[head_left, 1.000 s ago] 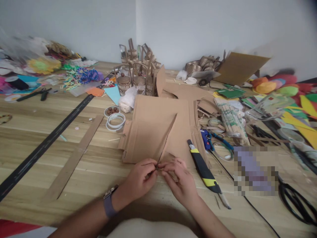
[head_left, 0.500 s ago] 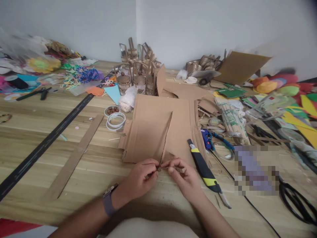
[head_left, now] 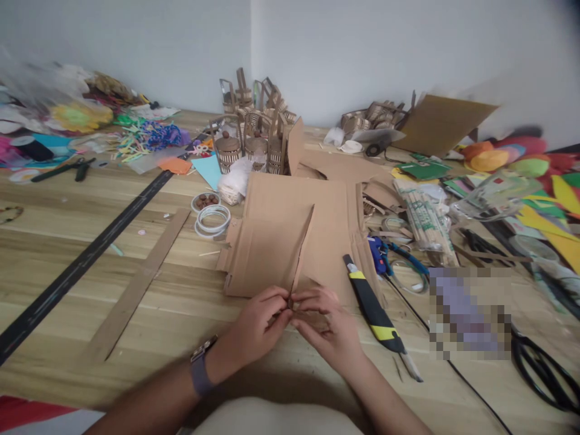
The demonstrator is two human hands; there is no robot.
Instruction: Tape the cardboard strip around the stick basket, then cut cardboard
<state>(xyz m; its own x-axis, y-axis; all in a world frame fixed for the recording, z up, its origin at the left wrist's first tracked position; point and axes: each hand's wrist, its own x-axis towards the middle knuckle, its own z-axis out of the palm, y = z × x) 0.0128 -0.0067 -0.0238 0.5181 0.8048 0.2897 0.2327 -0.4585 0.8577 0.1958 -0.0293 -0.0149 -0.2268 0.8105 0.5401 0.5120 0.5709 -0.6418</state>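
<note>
My left hand and my right hand meet fingertip to fingertip at the near edge of a flat brown cardboard sheet. Both pinch the lower end of a thin cardboard strip that rises edge-on from the sheet. Their fingers are curled and closed on it. A watch sits on my left wrist. A black and yellow utility knife lies just right of my right hand.
A long black ruler and a loose cardboard strip lie to the left. Tape rolls, small cardboard baskets, coloured paper, a stick bundle, blue glue gun and black scissors crowd the wooden table.
My right hand drew slightly away from the left half a second ago, then came back so the fingertips touch again. The upright strip shifted a little leftward.
</note>
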